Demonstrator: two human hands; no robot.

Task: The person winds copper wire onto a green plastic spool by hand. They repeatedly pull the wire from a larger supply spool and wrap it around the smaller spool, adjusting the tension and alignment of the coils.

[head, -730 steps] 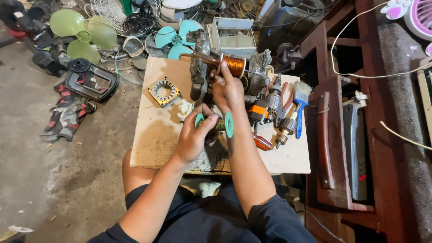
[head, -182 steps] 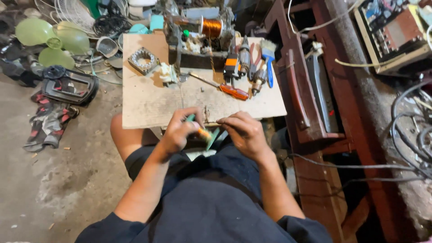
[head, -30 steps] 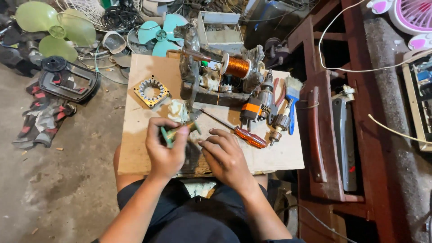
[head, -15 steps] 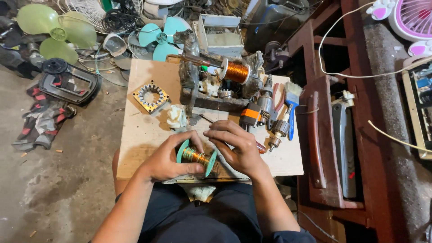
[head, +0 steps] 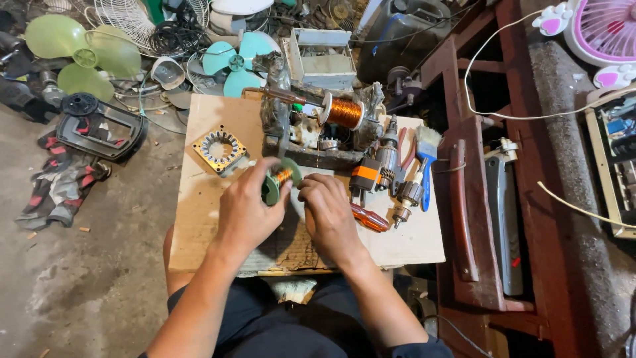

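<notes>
- Green bobbin [head: 277, 180] with copper winding sits above the cardboard-topped desk [head: 205, 219], just in front of the winding rig [head: 311, 132].
- Left hand [head: 248, 212] fingers clenched on the bobbin's flange.
- Right hand [head: 329, 215] fingers pinched at the bobbin's right side, likely on the wire end; too fine to confirm.
- To do it well, I judge: hold the flange steady, keep the wire taut and turns flat.
- Keep clear of the red-handled screwdriver [head: 370, 217] just right of the right hand; stator core [head: 219, 150] lies to the left.

Single head-worn view, looking steeply down from close above onto the low cardboard-topped table [head: 205, 219], floor clutter around.
</notes>
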